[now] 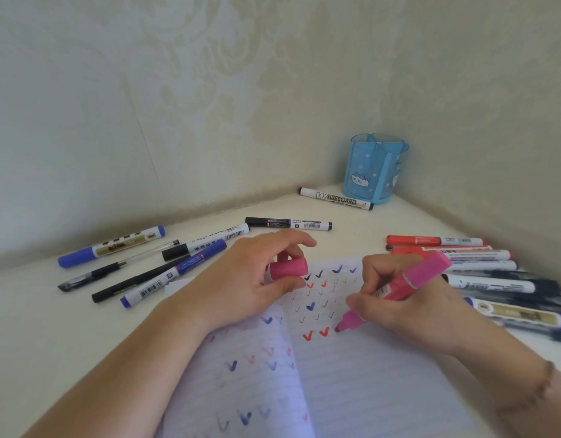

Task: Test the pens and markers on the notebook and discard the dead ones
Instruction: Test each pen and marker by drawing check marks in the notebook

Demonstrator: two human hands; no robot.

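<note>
Lined notebook [352, 368] (chunky pink marker [396, 287])

Your left hand [241, 279] reaches in from the lower left, forearm bare, thumb and curled fingers pinching a cap [288, 267]. Your right hand [399, 298] comes in from the lower right, wrist bent inward, fingers bunched around a marker [396, 290] angled tip-down (a thin bracelet sits on that wrist). The two hands sit near each other, not touching.
</note>
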